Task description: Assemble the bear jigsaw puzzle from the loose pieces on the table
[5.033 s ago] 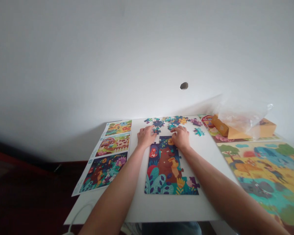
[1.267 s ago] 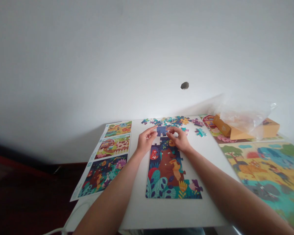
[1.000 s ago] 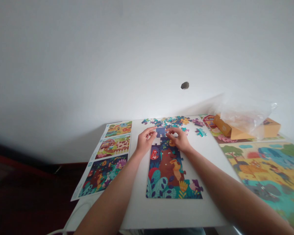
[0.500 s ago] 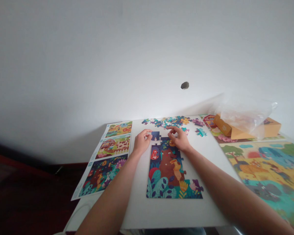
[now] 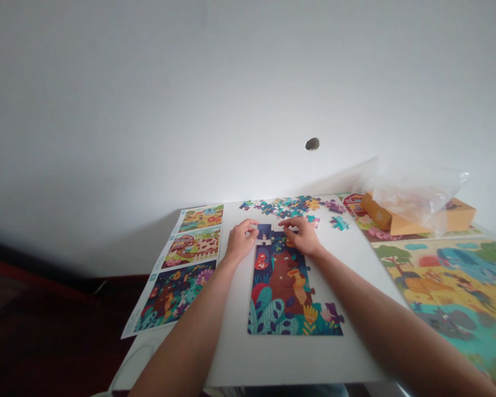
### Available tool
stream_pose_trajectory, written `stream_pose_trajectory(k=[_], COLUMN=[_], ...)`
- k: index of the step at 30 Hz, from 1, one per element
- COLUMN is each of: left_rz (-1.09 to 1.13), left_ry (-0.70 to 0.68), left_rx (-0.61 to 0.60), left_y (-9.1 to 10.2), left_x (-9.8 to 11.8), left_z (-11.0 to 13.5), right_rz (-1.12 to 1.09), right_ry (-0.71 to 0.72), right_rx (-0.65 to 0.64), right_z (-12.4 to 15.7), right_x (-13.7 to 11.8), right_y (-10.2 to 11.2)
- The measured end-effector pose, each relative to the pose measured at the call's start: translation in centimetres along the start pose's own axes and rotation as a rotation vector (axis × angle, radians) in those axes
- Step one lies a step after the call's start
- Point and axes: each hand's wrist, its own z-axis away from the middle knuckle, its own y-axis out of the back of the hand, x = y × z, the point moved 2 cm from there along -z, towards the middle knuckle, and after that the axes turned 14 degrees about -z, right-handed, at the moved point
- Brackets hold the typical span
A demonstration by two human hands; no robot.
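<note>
**Left hand (image 5: pixel 242 240) holding a dark blue puzzle piece (image 5: pixel 264 230) at the far left corner of a partial puzzle (image 5: pixel 285 286)**

1. Left grip: thumb and index finger are closing on the left edge of the dark blue puzzle piece. The piece is sitting above the white gap at the puzzle's far left corner; whether it is interlocking with its neighbours cannot be told.

2. Right grip: the fingers of the right hand (image 5: pixel 303 235) are standing slightly apart at the puzzle's far right edge. Whether they are touching the puzzle cannot be told.

3. Workpiece: the partial puzzle is lying flat on the white counter (image 5: pixel 295 361), between the forearms, and is showing a brown bear among leaves. Its right side is presenting open tabs.

4. Stock: loose pieces (image 5: pixel 289 207) are lying in a heap beyond the hands, near the wall (image 5: pixel 248 110). A teal piece (image 5: pixel 339 223) is lying apart, to the right.

5. Surroundings: a sheet with three pictures (image 5: pixel 193 248) is lying at the left. At the right, a clear plastic bag (image 5: pixel 421 187) is resting on an orange box (image 5: pixel 461 219), and an animal scene (image 5: pixel 454 292) is lying nearer the person.
</note>
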Motion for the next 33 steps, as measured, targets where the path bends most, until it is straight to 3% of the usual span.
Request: stream_pose_trajectory(k=[11,22,33], left_rz=[-0.116,-0.167,-0.148], left_ry=[0.004,0.042,0.080], left_rx=[-0.068,-0.072,-0.094], left_y=[0.25,0.19,0.23], left_x=[0.62,0.32,0.53], left_z=[0.30,0.26,0.24], right_rz=[0.044,0.278,0.287], right_ry=[0.003,0.007,0.004], right_rx=[-0.041,-0.226,-0.232], right_z=[-0.08,0.36,0.39], right_x=[-0.03,-0.69,-0.84], right_y=[-0.07,-0.86,-0.82])
